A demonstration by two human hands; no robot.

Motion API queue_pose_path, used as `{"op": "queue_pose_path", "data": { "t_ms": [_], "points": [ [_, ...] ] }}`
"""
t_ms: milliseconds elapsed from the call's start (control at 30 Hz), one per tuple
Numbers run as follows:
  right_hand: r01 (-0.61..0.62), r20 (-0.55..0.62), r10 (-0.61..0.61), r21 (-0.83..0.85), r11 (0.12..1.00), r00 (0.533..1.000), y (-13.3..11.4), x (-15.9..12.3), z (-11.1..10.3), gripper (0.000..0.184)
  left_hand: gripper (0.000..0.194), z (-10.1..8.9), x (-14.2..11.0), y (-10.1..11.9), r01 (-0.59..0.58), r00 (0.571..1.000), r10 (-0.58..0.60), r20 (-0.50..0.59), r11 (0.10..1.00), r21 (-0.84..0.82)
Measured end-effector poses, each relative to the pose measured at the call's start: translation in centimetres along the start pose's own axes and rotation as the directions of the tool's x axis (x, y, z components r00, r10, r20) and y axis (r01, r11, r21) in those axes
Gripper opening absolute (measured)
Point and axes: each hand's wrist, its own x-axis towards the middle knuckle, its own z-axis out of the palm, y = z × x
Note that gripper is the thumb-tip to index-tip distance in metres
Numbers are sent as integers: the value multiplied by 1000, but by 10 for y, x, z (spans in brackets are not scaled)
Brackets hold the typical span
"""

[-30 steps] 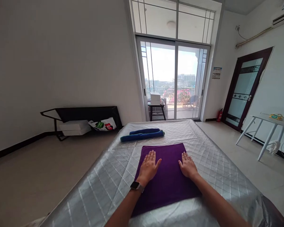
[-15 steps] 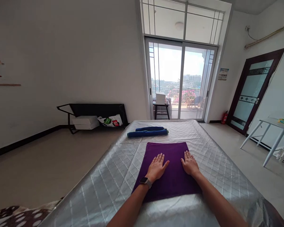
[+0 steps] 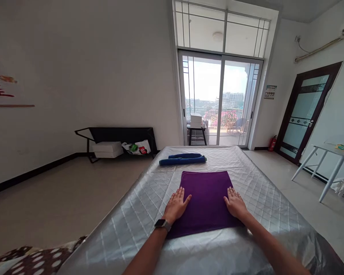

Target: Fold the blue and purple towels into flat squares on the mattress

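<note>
A folded purple cloth point(image 3: 206, 202) lies flat, roughly square, on a silver quilted cover point(image 3: 137, 214). My left hand point(image 3: 176, 204) rests palm down across the cloth's left edge, its fingers stretched out and thumb apart. On the opposite side, my right hand point(image 3: 235, 202) lies flat over the right edge, fingers extended. Neither hand grips anything. Farther back on the cover are rolled or folded blue cloths point(image 3: 183, 159). A watch point(image 3: 162, 224) is on my left wrist.
A black frame point(image 3: 120, 134) with white boxes point(image 3: 107, 149) stands by the left wall. At right are a small table point(image 3: 334, 149) and a dark-framed door point(image 3: 308, 114). Sliding glass doors point(image 3: 220, 99) are ahead. Brown spotted fabric point(image 3: 43, 259) lies at lower left.
Both hands have slid outward on the purple cloth to its side edges, the left one farther. The camera view has shifted slightly.
</note>
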Motion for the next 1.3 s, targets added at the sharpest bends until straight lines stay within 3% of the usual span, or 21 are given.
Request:
{"op": "queue_pose_path", "data": {
  "t_ms": [133,300,367,433,567,667,767,967,1067,1167,1300],
  "points": [
    [22,-14,-22,13,1000,1000,7,-24,12,70,78,-2,0,0,17,1000,-17,-5,1000,-21],
    [29,-47,-28,33,999,999,5,-29,13,70,73,-24,-2,14,2,997,-3,-75,1000,-14],
    [30,-51,-28,46,998,998,4,-28,13,70,69,-32,-4,40,-69,992,62,-112,996,-51],
    [29,-59,-26,50,998,998,5,-27,14,70,64,-35,-7,80,-201,975,187,-120,973,-118],
    [62,-67,-61,11,998,996,10,-27,18,65,61,-25,-13,162,-445,895,442,-68,869,-214],
    [96,-64,-96,-5,995,993,12,-27,19,62,63,-17,-15,181,-453,886,464,-13,859,-238],
    [66,-79,-65,6,998,995,10,-26,19,67,66,-16,-19,152,-424,896,443,28,874,-235],
    [42,-86,-37,52,998,996,7,-27,16,68,63,-36,-52,38,-317,925,354,139,919,-235],
    [26,-62,-23,52,998,998,3,-29,11,69,66,-49,-70,-5,-241,931,298,212,935,-260],
    [13,-73,-10,50,999,997,-2,-33,4,67,63,-59,-83,-27,-234,925,312,217,917,-322],
    [92,-128,-82,74,993,988,1,-44,-7,57,48,-64,-93,-31,-201,948,285,144,882,-427]
  ]
}}
